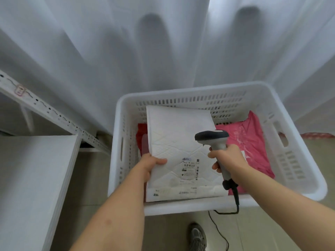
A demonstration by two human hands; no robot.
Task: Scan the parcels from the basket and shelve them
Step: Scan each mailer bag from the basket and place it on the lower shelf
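A white slatted plastic basket [297, 145] stands on the floor ahead of me. Over it my left hand [150, 164] grips the left edge of a large white padded mailer [179, 140], thumb on top; its printed label [190, 169] faces up. My right hand [227, 158] holds a grey-and-black barcode scanner [212, 137] by the handle, its head above the mailer's right part. A pink parcel [252, 140] lies in the basket's right half. A red parcel [142, 136] shows at the left, mostly hidden under the mailer.
A white metal shelf board [34, 178] lies at my left, with a perforated upright [54, 113] behind it. White curtains [163, 51] hang behind the basket. The scanner's black cable [219, 230] trails to the tiled floor beside my shoe [197, 234].
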